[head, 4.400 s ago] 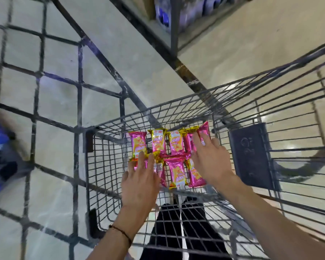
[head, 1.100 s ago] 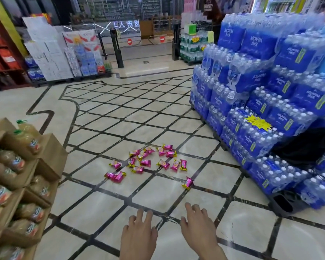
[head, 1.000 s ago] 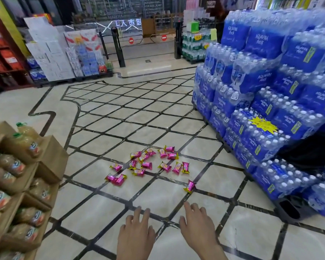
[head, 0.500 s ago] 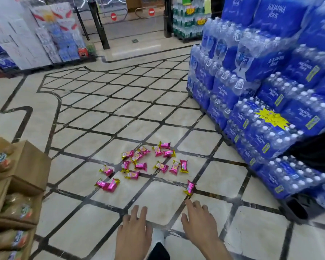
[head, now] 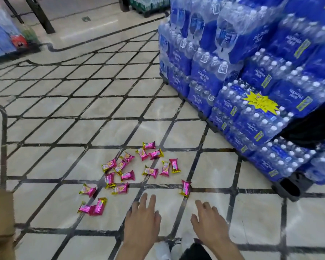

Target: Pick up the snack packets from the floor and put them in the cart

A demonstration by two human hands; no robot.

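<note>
head view | left hand (head: 142, 220) and right hand (head: 209, 222) loose, fingers spread, empty | snack packets (head: 128, 175) scattered on floor (head: 64, 166) just ahead; cart unseen | risk: slick wrappers may slide from a broad scoop; lone packet (head: 185, 188) easily missed

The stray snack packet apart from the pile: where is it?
Head view: the packet lies on a dark floor line, right of the pile, beyond the right hand.
</note>
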